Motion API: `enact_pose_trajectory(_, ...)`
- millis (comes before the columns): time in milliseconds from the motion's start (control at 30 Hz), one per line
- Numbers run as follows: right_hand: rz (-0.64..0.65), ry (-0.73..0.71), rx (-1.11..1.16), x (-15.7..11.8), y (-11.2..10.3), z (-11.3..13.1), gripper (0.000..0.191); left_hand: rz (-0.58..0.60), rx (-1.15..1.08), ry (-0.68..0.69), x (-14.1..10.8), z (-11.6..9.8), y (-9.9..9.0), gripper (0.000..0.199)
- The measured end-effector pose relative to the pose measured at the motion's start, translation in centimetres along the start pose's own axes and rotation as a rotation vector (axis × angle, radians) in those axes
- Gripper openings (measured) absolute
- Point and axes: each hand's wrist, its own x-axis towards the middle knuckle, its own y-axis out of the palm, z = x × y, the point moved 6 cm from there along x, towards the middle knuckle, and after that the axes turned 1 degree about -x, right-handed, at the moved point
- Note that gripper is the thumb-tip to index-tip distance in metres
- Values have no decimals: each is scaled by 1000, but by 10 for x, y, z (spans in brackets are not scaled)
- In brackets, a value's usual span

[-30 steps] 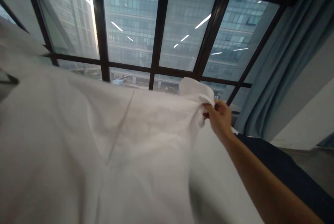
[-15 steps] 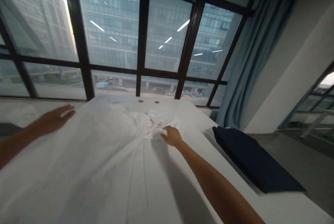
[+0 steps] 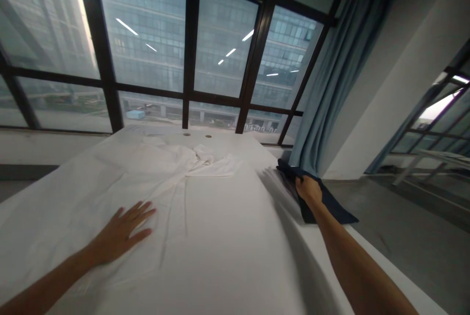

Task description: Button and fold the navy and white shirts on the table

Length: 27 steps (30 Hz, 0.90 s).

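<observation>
A white garment (image 3: 121, 178), which looks like a shirt, lies spread over the left of the white table (image 3: 227, 251), with a crumpled part at its far right. My left hand (image 3: 119, 233) is over its near part, palm down and fingers spread, holding nothing. At the table's right edge, my right hand (image 3: 309, 190) has its fingers closed on a folded navy cloth (image 3: 336, 207). The fingertips are partly hidden, and the cloth's left end looks lifted. A blurred greyish layer (image 3: 281, 185) shows beside and under it.
Two round holes are in the table's far end, close to the framed windows (image 3: 223, 36). A blue curtain (image 3: 323, 100) and a white pillar (image 3: 382, 75) stand at the back right. Beyond the right edge is grey floor (image 3: 389, 222), with another table (image 3: 440, 158) farther off.
My right hand has left the crumpled part of the white garment and moved right onto the navy cloth, which has shifted. My left hand has come down and right, over the garment.
</observation>
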Motion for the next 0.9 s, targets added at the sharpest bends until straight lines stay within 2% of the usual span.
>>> enact_pose_trajectory(67, -176, -42, 196, -11, -38, 30, 35, -63, -107, -51, 9, -10, -8, 53)
enact_pose_trajectory(133, -351, -167, 437, -40, -72, 73, 33, -154, -316, -89, 24, -34, -20, 58)
enact_pose_trajectory(167, -378, -232, 570, -60, -82, 95, 34, -180, -461, -101, 34, -50, -24, 62)
enact_pose_trajectory(200, -351, -309, 696, -84, -86, 118, 35, -170, -637, -118, 45, -68, -27, 64)
enact_pose_trajectory(233, -257, -422, 806, -109, -84, 143, 35, -119, -845, -140, 55, -87, -26, 68)
enact_pose_trajectory(267, -73, -579, 871, -136, -74, 171, 34, -47, -1050, -170, 64, -106, -24, 72)
enact_pose_trajectory(333, 385, -826, 887, -193, -44, 214, 38, 20, -1345, -187, 76, -138, -21, 69)
enact_pose_trajectory(367, 519, -850, 885, -213, -30, 225, 41, 28, -1414, -200, 78, -148, -18, 65)
enact_pose_trajectory(400, 574, -825, 890, -225, -18, 231, 44, 16, -1438, -208, 78, -155, -15, 61)
enact_pose_trajectory(433, 556, -775, 906, -229, -9, 233, 46, -9, -1423, -212, 77, -158, -12, 56)
enact_pose_trajectory(500, 413, -679, 950, -224, -1, 235, 47, -102, -1334, -194, 73, -159, -9, 50)
enact_pose_trajectory(567, 372, -675, 996, -214, 3, 241, 39, -222, -1224, -146, 71, -156, -12, 45)
enact_pose_trajectory(633, 407, -683, 1066, -202, 2, 245, 29, -311, -1131, -65, 74, -151, -24, 42)
enact_pose_trajectory(700, 346, -672, 1165, -190, -11, 238, 26, -357, -1080, 39, 82, -142, -43, 42)
enact_pose_trajectory(800, 33, -665, 1257, -189, -50, 198, 22, -486, -1034, 88, 97, -108, -82, 34)
enact_pose_trajectory(867, -151, -653, 1212, -206, -72, 162, 17, -648, -962, -20, 103, -69, -106, 25)
enact_pose_trajectory(900, -169, -665, 1152, -219, -79, 147, 16, -729, -911, -100, 104, -48, -115, 23)
